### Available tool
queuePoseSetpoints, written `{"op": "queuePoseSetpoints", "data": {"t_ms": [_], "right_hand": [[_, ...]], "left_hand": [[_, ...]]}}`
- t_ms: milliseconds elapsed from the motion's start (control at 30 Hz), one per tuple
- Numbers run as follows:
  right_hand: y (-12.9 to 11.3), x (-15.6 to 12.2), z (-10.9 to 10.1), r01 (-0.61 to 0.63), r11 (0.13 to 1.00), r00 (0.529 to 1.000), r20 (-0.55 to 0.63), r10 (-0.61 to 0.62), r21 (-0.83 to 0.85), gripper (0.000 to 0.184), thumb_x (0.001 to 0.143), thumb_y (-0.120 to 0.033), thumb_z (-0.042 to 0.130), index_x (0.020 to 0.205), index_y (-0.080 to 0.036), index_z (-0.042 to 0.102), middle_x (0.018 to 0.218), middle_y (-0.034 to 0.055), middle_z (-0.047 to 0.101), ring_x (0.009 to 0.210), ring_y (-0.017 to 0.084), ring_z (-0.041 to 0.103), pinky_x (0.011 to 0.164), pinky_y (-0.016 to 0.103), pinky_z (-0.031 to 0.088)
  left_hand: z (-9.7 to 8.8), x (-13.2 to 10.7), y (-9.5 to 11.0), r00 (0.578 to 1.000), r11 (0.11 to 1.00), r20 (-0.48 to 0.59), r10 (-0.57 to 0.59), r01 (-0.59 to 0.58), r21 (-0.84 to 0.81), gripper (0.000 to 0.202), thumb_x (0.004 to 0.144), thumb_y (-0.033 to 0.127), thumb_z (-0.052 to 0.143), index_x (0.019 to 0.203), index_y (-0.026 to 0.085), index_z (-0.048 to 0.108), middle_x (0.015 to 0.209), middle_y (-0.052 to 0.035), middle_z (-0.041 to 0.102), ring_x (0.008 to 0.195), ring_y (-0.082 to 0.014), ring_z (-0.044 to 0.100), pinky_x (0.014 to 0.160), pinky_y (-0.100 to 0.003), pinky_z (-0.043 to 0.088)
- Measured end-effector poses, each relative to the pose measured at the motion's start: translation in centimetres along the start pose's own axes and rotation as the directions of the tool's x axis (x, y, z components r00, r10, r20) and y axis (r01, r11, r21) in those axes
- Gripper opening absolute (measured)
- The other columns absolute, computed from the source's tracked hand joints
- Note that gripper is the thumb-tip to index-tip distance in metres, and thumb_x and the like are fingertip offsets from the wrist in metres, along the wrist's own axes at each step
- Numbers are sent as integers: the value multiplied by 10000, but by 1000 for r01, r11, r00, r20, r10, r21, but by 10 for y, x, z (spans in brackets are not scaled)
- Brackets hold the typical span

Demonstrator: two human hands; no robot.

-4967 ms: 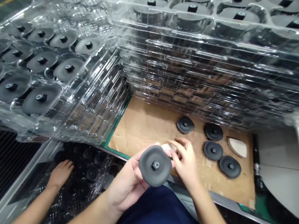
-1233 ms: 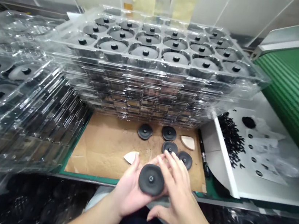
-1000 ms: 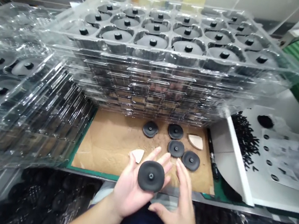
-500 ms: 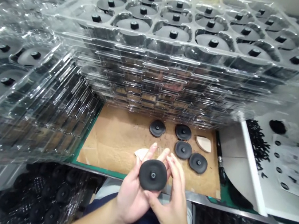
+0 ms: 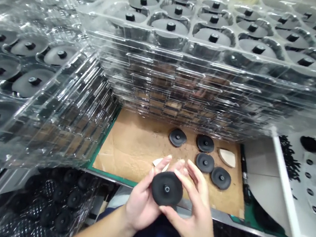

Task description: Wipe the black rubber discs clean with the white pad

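Observation:
I hold a round black rubber disc (image 5: pixel 167 189) with a small centre hole over my lap, at the bench's front edge. My left hand (image 5: pixel 141 202) cups it from the left and behind, fingers partly spread. My right hand (image 5: pixel 192 212) grips it from the right, thumb under its rim and fingers curved behind. Several more black discs (image 5: pixel 204 162) lie on the cardboard sheet (image 5: pixel 133 150) just beyond my fingers. A white wedge-shaped pad (image 5: pixel 158 162) lies behind my left fingertips; another white wedge-shaped pad (image 5: pixel 227 157) sits to the right.
A tall stack of clear plastic trays (image 5: pixel 204 74) loaded with black discs fills the back. A second tilted tray stack (image 5: pixel 33 90) stands at the left. Black discs in bags (image 5: pixel 59 206) lie below left. A white tray (image 5: pixel 290 178) with small black parts is at the right.
My view has swung left and down over the last second. The right hand closed in from beside the disc to grip its lower right edge; the disc stays in my left hand.

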State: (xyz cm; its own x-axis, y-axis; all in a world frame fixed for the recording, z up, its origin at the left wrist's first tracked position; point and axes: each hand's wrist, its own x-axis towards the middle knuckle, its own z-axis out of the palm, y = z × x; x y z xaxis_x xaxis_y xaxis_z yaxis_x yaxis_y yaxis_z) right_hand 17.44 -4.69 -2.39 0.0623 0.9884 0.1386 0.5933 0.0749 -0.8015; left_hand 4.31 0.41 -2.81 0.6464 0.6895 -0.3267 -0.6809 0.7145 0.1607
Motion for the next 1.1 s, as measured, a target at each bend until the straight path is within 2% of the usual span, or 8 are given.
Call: {"op": "queuePoseSetpoints", "data": {"t_ms": [200, 300, 433, 567, 767, 867, 967, 1100], "right_hand": [[-2, 18, -11, 108, 993, 973, 201, -114, 40, 629, 744, -453, 702, 1313, -319, 469, 1466, 93, 286, 1338, 311, 352, 1012, 468, 438], [-7, 27, -10, 113, 987, 936, 322, -145, 116, 624, 740, -472, 699, 1308, -319, 493, 1459, 98, 319, 1340, 310, 355, 1022, 460, 429], [-13, 37, -4, 71, 988, 845, 518, -131, 135, 631, 747, -472, 692, 1326, -343, 479, 1485, 88, 301, 1362, 298, 323, 1052, 470, 384], [-17, 43, 1, 68, 994, 784, 612, -108, 89, 692, 734, -433, 716, 1362, -355, 436, 1502, 88, 285, 1383, 306, 278, 1066, 499, 344], [-18, 45, 9, 59, 997, 748, 660, -77, 50, 713, 755, -372, 706, 1393, -360, 387, 1518, 79, 278, 1383, 309, 276, 1049, 491, 376], [-17, 45, 10, 30, 998, 768, 638, -55, 50, 729, 757, -380, 704, 1403, -353, 368, 1502, 77, 315, 1366, 289, 323, 1040, 460, 405], [-7, 43, 13, 10, 999, 844, 535, -35, 48, 649, 767, -422, 685, 1359, -305, 445, 1397, 91, 458, 1301, 270, 426, 1015, 419, 445], [19, 38, 30, -75, 985, 963, 243, 113, -157, 367, 909, -381, 475, 1232, -233, 565, 1111, 103, 573, 850, 188, 654, 783, 349, 557]], "left_hand": [[-22, -8, 43, 976, 886, -120, -181, 215, 411, 507, 792, 515, 574, 1156, 166, 623, 1158, -119, 661, 1082, -236, 595, 950, -354, 413], [-34, -11, 59, 948, 819, -81, -309, 308, 483, 626, 669, 563, 672, 1128, 139, 642, 1037, -114, 689, 934, -216, 645, 814, -296, 471], [-37, -15, 68, 931, 802, -78, -357, 348, 487, 506, 629, 424, 763, 1024, 117, 688, 875, -72, 729, 753, -169, 668, 714, -249, 474], [-29, -19, 69, 931, 801, -97, -351, 353, 483, 304, 744, 213, 602, 1010, 85, 672, 765, -31, 743, 758, -212, 694, 848, -392, 445], [-34, -26, 68, 927, 812, -107, -359, 367, 454, 450, 713, 13, 298, 992, 23, 651, 742, -52, 749, 768, -223, 698, 881, -501, 410], [-37, -28, 68, 934, 839, -92, -344, 350, 416, 533, 699, -3, 197, 973, 15, 653, 754, -68, 749, 738, -171, 694, 837, -454, 449], [-43, -29, 69, 949, 883, -82, -305, 313, 350, 544, 746, 31, 210, 1132, 58, 592, 807, -66, 750, 749, -166, 693, 780, -441, 477], [-59, -29, 69, 970, 944, -102, -222, 240, 225, 399, 850, 239, 418, 1199, 107, 556, 928, -71, 726, 874, -267, 685, 715, -454, 499]]}}
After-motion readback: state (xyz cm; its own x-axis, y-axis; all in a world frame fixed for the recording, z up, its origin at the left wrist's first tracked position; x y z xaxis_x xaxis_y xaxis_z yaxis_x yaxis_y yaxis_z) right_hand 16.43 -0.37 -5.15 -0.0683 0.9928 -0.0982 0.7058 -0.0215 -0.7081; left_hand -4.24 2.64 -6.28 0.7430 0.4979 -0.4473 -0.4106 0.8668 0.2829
